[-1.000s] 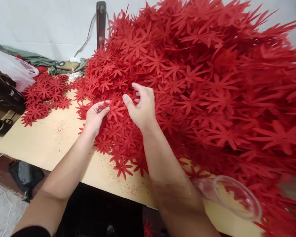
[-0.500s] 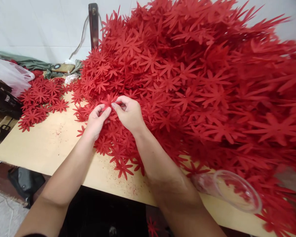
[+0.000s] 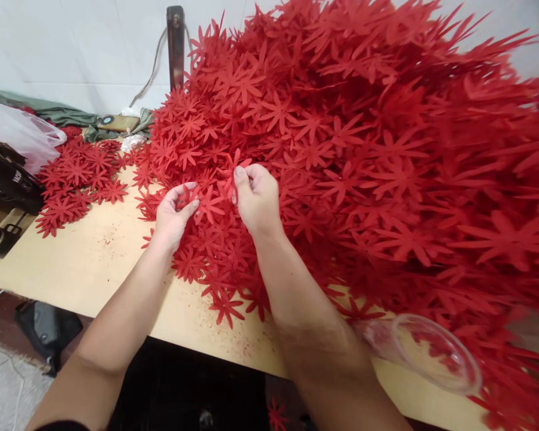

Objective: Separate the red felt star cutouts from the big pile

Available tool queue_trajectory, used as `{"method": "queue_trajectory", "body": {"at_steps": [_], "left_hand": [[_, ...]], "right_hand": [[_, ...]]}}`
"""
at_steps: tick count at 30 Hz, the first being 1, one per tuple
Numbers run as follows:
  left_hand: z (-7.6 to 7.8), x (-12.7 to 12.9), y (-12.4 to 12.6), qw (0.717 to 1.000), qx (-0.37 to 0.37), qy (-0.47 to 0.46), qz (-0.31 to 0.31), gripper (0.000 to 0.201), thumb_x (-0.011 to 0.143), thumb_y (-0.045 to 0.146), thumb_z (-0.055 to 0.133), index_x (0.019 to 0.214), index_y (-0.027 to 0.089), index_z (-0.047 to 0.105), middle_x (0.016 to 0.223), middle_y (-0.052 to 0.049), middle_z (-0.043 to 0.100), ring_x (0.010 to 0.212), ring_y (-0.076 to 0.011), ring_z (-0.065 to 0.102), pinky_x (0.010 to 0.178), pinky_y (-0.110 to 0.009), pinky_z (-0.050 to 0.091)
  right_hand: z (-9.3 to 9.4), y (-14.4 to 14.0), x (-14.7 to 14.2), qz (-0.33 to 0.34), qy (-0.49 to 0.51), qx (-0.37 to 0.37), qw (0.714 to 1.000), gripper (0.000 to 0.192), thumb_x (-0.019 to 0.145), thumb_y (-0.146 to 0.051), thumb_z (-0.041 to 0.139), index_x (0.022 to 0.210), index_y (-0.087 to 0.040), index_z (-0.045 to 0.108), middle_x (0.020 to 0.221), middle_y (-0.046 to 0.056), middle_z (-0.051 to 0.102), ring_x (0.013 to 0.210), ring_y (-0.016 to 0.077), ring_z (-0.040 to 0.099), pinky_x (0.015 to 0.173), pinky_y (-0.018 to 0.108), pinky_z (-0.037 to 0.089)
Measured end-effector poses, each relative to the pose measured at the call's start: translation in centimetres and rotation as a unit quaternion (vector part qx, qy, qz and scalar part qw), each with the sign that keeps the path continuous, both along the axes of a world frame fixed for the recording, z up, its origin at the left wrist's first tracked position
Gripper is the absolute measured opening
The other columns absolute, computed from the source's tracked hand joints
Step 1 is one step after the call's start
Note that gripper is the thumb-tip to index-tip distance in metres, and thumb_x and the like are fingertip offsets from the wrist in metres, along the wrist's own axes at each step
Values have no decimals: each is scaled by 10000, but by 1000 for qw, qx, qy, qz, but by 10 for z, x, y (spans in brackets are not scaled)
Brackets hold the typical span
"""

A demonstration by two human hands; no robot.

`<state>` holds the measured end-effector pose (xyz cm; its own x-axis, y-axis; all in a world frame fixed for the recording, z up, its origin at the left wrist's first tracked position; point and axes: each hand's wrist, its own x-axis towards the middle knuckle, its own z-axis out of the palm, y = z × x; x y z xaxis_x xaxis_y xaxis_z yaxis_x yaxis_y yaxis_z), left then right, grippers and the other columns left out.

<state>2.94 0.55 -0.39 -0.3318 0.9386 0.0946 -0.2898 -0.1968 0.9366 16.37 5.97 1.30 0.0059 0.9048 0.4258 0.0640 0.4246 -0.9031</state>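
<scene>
A large heap of red flower-shaped cutouts (image 3: 332, 143) with long narrow petals rises in front of me. My right hand (image 3: 259, 197) is closed, pinching a red flower cutout (image 3: 235, 163) between thumb and fingers; some of its petals stick out above and to the left. To the left of it is my left hand (image 3: 175, 215), its thumb and forefinger apart. Red shows in that gap, and it looks like the heap behind rather than anything held. A hand's width or so of red petals separates the two hands.
A smaller pile of red cutouts (image 3: 76, 173) lies on the pale tabletop (image 3: 85, 257) at left, beside a white plastic bag (image 3: 22, 131) and a black case (image 3: 11, 182). A clear plastic tub (image 3: 435, 353) lies on its side near the front right edge.
My hands have come apart. The right hand has moved right and slightly up with the flower cutout, while the left stays about where it was with its fingers parted.
</scene>
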Motion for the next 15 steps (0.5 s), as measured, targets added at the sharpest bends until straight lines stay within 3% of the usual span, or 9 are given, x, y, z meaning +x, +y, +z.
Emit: {"method": "queue_trajectory", "body": {"at_steps": [6, 8, 12, 15], "left_hand": [[3, -2, 1, 999, 1, -18, 26, 421, 543, 172, 802, 938, 208, 659, 809, 23, 671, 719, -91, 608, 688, -214, 518], [5, -2, 1, 999, -2, -26, 38, 369, 535, 176, 809, 872, 198, 659, 732, 34, 656, 662, -77, 596, 656, -199, 509], [5, -4, 3, 997, 20, -16, 71, 272, 548, 210, 818, 732, 185, 620, 666, 42, 644, 623, -65, 587, 661, -196, 499], [4, -5, 2, 996, 26, -7, 79, 254, 586, 256, 804, 723, 180, 604, 675, 40, 650, 628, -69, 595, 677, -209, 498]], "right_hand": [[18, -8, 4, 140, 20, -24, 990, 516, 707, -679, 578, 606, -215, 377, 527, -71, 314, 480, 56, 273, 465, 230, 271], [19, -11, 1, 174, 1, -29, 984, 486, 710, -639, 608, 610, -209, 405, 554, -60, 359, 506, 60, 319, 481, 227, 311], [9, -17, -11, 183, -45, -27, 982, 287, 766, -443, 626, 687, -197, 503, 712, -5, 548, 673, 110, 517, 651, 270, 464], [-2, -21, -21, 161, -87, -24, 983, 156, 775, -321, 598, 723, -193, 524, 775, 14, 593, 739, 133, 556, 715, 296, 483]]}}
